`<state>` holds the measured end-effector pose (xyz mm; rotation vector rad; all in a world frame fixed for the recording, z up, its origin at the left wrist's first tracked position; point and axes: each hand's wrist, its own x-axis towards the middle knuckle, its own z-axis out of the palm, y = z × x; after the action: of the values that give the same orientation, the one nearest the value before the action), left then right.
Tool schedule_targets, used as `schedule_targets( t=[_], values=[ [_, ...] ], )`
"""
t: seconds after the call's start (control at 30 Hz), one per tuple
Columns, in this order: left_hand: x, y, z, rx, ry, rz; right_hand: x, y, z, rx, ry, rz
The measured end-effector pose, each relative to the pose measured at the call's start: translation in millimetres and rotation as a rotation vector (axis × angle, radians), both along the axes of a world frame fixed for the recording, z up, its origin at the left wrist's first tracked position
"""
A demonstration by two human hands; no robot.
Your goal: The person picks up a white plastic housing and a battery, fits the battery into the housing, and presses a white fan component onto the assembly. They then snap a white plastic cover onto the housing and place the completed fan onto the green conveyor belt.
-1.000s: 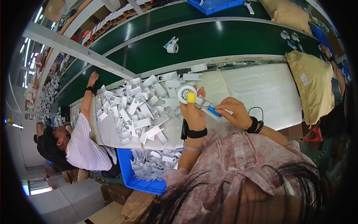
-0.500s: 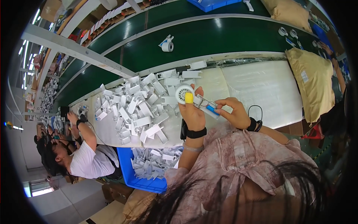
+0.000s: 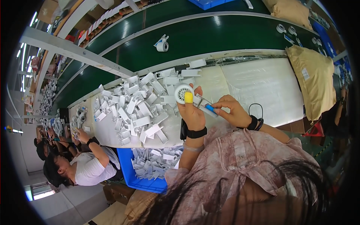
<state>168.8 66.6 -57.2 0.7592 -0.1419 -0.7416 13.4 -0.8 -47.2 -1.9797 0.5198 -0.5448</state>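
My left hand (image 3: 192, 115) is closed on a white device (image 3: 181, 94) with a round, spoked, grille-like head and a narrow open handle. A yellow cover wraps the thumb, which presses on the round head. My right hand (image 3: 234, 111) pinches a small blue cylinder, which looks like a battery (image 3: 210, 107), at the open handle. Part of the handle is hidden behind the fingers. To the left of my hands, a heap of white plastic housings (image 3: 142, 121) covers the table.
Below the table's near edge stands a blue bin (image 3: 129, 176) of white parts. Beyond the table runs a green conveyor (image 3: 210, 35) with a white device (image 3: 162, 45) on it. A brown paper package (image 3: 311, 82) lies at right. Another person (image 3: 92, 165) works at left.
The blue battery now sits at a different angle at the handle, with my right fingers higher on it. The device on the conveyor has shifted slightly left. The person at left has lowered their hands.
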Motion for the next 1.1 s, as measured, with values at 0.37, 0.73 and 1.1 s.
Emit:
schedule_targets(
  t=[0.37, 0.73, 1.1],
  values=[
    [16.6, 10.8, -12.7, 0.066, 0.032, 0.019, 14.2, 0.9, 5.9, -0.526, -0.008, 0.08],
    [48.8, 35.1, -34.4, 0.121, 0.135, 0.158, 86.5, -104.4, -85.9, -0.333, 0.242, 0.026],
    [62.3, 28.3, -43.1, 0.125, 0.14, 0.166, 150.8, -147.8, -111.4, -0.602, 0.877, 0.176]
  ],
)
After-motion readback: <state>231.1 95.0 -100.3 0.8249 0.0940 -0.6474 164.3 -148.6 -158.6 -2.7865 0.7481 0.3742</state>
